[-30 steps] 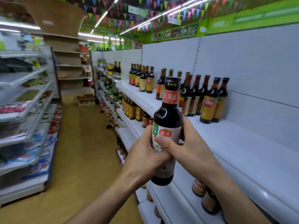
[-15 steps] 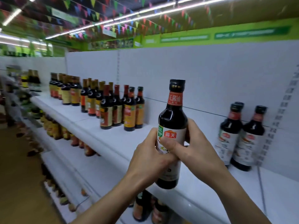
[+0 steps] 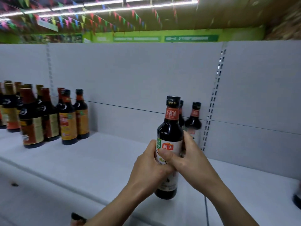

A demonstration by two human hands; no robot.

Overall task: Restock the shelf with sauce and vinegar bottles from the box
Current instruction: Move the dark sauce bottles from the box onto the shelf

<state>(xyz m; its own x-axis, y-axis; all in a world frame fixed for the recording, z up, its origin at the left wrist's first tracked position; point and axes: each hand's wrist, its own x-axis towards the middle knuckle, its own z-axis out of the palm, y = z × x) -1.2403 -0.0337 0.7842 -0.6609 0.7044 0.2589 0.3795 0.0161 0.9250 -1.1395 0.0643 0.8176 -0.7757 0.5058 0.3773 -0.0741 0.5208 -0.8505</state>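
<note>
We have both hands wrapped around one soy sauce bottle (image 3: 169, 144), held upright. Our left hand (image 3: 148, 168) comes up from the lower left, forearm slanting in from the bottom edge, fingers curled around the label's left side. Our right hand (image 3: 190, 160) reaches in from the lower right, its thumb laid across the front of the white label just under the red logo, the rest of the hand closed round the bottle's right side. The two hands touch each other at the front of the bottle.

The bottle is dark, with a black cap and a red neck band. Its base sits low over the white shelf (image 3: 101, 160), near the front edge; we cannot tell whether it touches the shelf.

Just behind it, against the grey back panel (image 3: 138, 75), stand two matching bottles (image 3: 194, 119), one mostly hidden by the bottle we hold. Well apart to the left, a cluster of bottles with orange and gold labels (image 3: 68, 121) stands upright on the same shelf. Coloured pennants (image 3: 84, 18) hang under the ceiling lights above.
</note>
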